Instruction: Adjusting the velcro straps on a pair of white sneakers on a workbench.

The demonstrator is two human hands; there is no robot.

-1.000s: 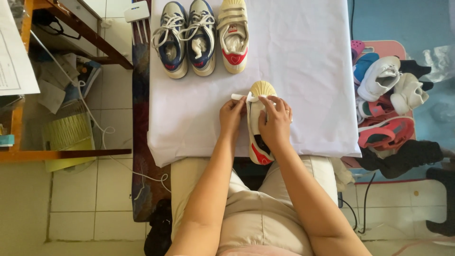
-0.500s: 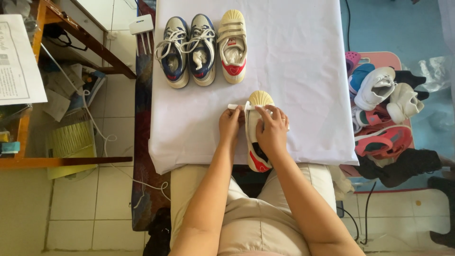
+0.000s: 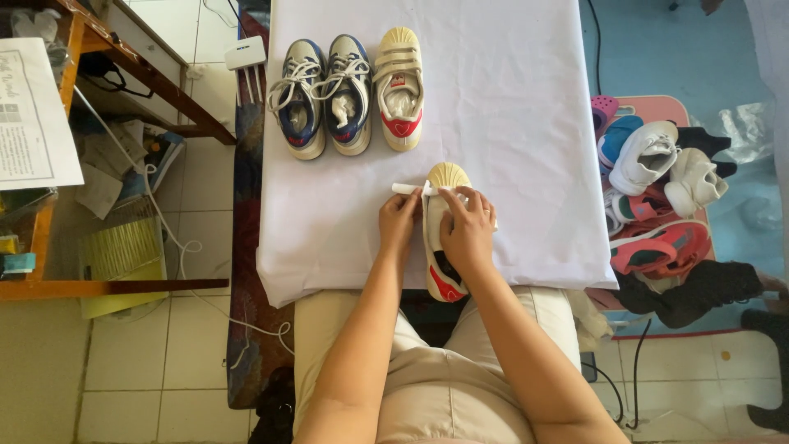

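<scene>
Gripping w/ both hands [image 3: 436, 226] a rubber-toed strap shoe [image 3: 445, 247]

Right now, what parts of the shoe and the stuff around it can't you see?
All in the head view:
- The middle of the cream shoe: covered by the right hand and left hand.
- Its white strap: the end disappears under the fingers.
- The shoe pile at the side: shoes overlap, so no exact count.
- The paper sheet: cut off by the picture's edge.
</scene>
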